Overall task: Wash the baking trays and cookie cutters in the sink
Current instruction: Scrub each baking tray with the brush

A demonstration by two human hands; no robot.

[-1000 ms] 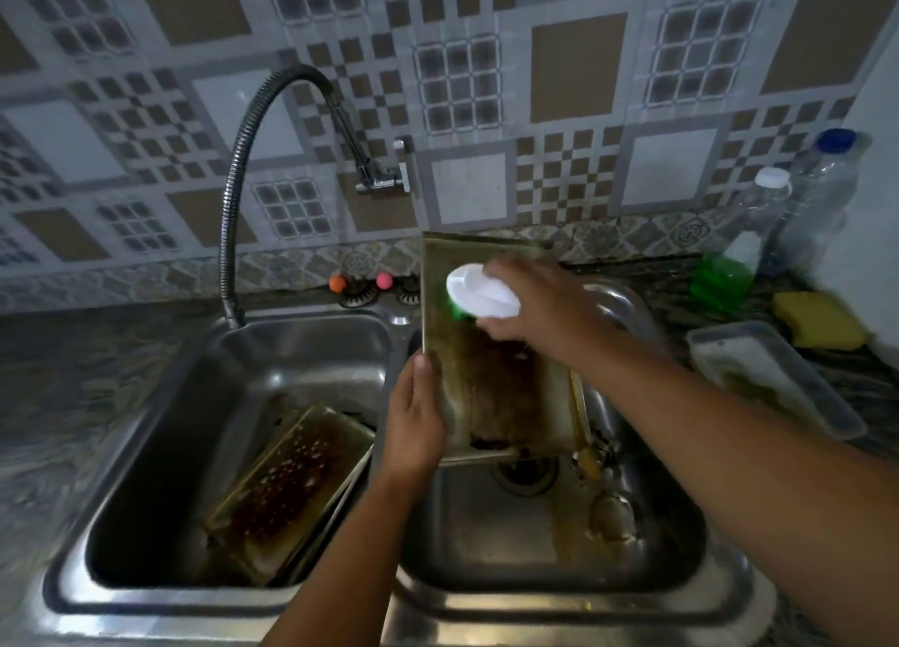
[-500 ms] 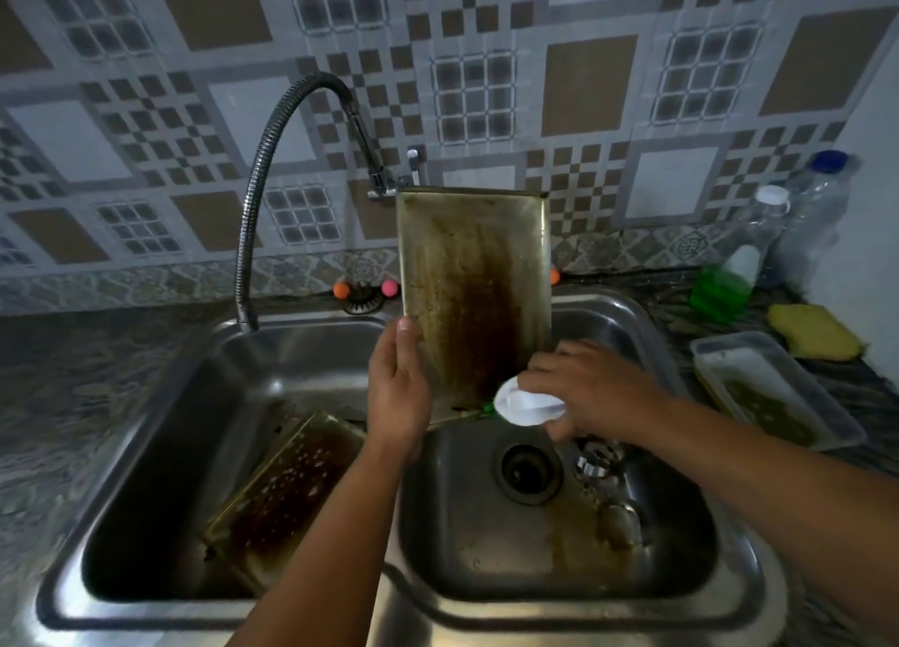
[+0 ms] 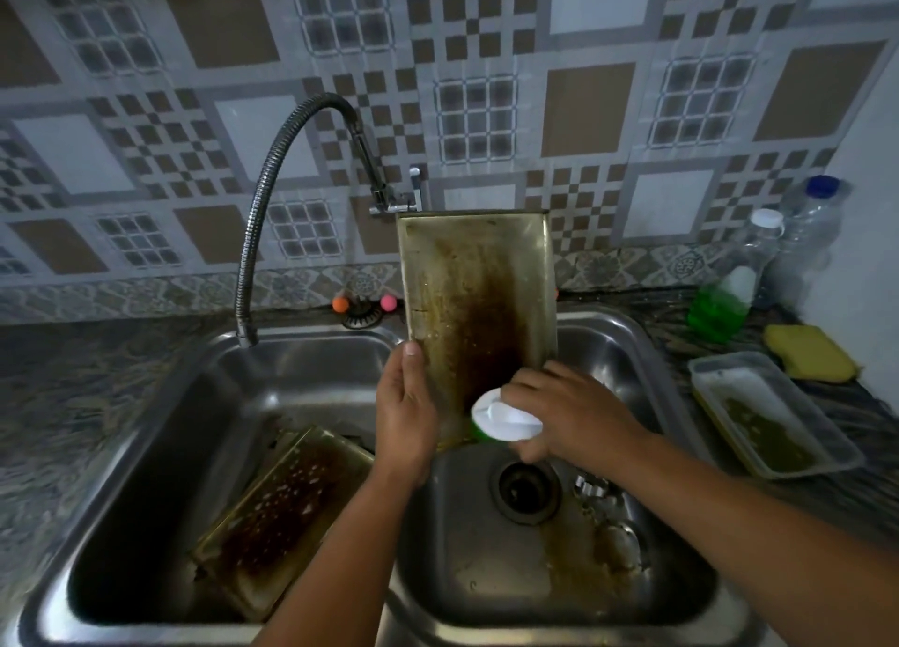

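While the left hand (image 3: 406,415) grips the greasy baking tray (image 3: 479,306) upright at frame centre over the right basin and the right hand (image 3: 566,410) clutches the scrubber (image 3: 503,420) low against it, a hard stroke could slip that tray free.

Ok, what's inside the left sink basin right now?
In the left sink basin a stained baking tray leans tilted against the divider, brown residue facing up. The left forearm crosses over its right edge. Whatever lies beneath the tray is covered.
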